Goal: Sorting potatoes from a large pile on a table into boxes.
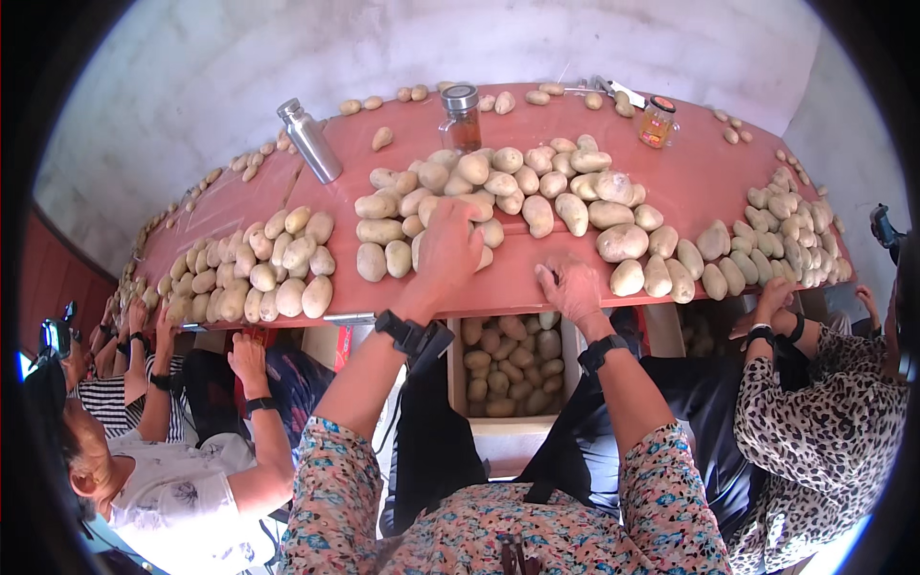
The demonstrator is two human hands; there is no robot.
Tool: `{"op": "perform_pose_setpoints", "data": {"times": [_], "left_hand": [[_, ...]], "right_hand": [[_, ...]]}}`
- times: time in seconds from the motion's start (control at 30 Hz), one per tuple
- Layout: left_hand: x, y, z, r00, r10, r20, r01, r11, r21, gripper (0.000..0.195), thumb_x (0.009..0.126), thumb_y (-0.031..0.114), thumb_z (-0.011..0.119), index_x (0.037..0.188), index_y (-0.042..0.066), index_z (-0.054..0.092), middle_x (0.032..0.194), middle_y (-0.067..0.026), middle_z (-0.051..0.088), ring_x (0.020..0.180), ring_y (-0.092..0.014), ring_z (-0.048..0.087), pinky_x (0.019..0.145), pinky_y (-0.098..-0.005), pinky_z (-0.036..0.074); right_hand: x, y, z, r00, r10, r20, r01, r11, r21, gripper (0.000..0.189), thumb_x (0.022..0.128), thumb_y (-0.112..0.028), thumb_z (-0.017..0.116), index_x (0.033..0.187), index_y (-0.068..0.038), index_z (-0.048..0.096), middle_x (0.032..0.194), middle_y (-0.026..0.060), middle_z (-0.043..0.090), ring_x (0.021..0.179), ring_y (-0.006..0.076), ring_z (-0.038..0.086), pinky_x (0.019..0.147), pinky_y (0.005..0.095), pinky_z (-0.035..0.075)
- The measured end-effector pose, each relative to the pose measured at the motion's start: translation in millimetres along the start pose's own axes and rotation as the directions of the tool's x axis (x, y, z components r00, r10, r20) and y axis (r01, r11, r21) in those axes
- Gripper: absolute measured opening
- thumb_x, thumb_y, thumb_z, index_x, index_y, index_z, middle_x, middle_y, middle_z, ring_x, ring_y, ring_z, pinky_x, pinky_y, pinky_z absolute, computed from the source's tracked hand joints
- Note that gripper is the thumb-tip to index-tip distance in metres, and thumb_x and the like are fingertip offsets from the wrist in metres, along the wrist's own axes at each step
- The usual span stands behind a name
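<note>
My left hand (453, 241) reaches over the near left side of a heap of potatoes (539, 215) on the red table (516, 267). Its fingers are among the potatoes, and whether they grip one cannot be told. Close to the table's front edge is my right hand (571, 287), fingers curled and thumb apart; a small dark spot shows between thumb and finger, too small to make out. Below the edge, between my knees, stands an open box (514, 425) with many potatoes (512, 359) inside.
A steel bottle (310, 142), a glass mug with a metal lid (461, 118) and a jar with a dark lid (657, 122) stand behind the heap. More potato heaps lie left (244, 269) and right (783, 230). People sit close on both sides, hands near the table edge.
</note>
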State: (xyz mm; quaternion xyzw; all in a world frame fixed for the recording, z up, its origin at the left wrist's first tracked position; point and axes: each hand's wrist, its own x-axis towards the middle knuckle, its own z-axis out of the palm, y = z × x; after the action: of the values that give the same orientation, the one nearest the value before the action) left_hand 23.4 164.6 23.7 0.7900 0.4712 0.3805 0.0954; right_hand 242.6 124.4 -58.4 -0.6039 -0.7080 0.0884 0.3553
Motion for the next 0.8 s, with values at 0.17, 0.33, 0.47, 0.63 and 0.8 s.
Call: {"op": "perform_pose_setpoints", "data": {"times": [0.17,0.33,0.47,0.63,0.8], "left_hand": [[44.6,-10.8,9.7,0.987,0.157,-0.018,-0.148,0.959,0.242,0.050,0.078,0.012,0.069,0.126,0.008,0.053,0.136,-0.0192,0.043,0.114,-0.040,0.051,0.093,-0.0474,0.046],[75.7,-17.3,19.4,0.993,0.106,0.050,-0.117,0.918,0.378,0.054,0.079,0.013,0.068,0.130,0.011,0.051,0.142,-0.0205,0.040,0.117,-0.041,0.050,0.095,-0.0496,0.045],[93.2,-28.8,32.3,0.989,-0.024,0.143,-0.033,0.923,0.383,0.051,0.079,0.010,0.066,0.128,0.014,0.052,0.145,-0.0146,0.038,0.113,-0.041,0.054,0.093,-0.0567,0.042],[93.1,-54.6,51.8,0.989,-0.026,0.142,-0.022,0.947,0.321,0.045,0.078,0.007,0.065,0.122,0.014,0.054,0.140,-0.0114,0.042,0.109,-0.040,0.057,0.092,-0.0553,0.042],[96.3,-64.9,47.4,0.988,0.141,-0.064,-0.132,0.983,0.131,0.037,0.079,0.006,0.063,0.116,0.010,0.057,0.130,-0.0109,0.051,0.106,-0.035,0.059,0.090,-0.0474,0.047]], "right_hand": [[-1.6,1.1,2.9,0.997,-0.068,-0.043,0.068,0.998,-0.007,0.023,0.086,-0.028,0.062,0.076,-0.008,0.060,0.077,0.0147,0.062,0.079,0.0367,0.060,0.068,0.0481,0.047],[-1.1,-1.2,1.2,0.994,-0.082,-0.068,0.080,0.997,-0.020,0.022,0.084,-0.025,0.064,0.072,-0.007,0.060,0.077,0.0136,0.061,0.079,0.0356,0.059,0.068,0.0469,0.048],[0.3,-2.1,0.1,0.995,-0.077,-0.071,0.077,0.997,-0.004,0.021,0.083,-0.024,0.065,0.072,-0.007,0.060,0.075,0.0135,0.061,0.078,0.0357,0.059,0.069,0.0463,0.048],[0.6,0.3,3.8,0.986,-0.120,-0.113,0.119,0.993,-0.013,0.021,0.082,-0.022,0.066,0.070,-0.006,0.059,0.072,0.0140,0.060,0.076,0.0359,0.059,0.068,0.0464,0.048],[1.5,-1.3,3.7,0.986,-0.123,-0.110,0.119,0.992,-0.044,0.021,0.082,-0.022,0.065,0.070,-0.006,0.059,0.072,0.0138,0.060,0.076,0.0360,0.059,0.068,0.0467,0.048]]}}
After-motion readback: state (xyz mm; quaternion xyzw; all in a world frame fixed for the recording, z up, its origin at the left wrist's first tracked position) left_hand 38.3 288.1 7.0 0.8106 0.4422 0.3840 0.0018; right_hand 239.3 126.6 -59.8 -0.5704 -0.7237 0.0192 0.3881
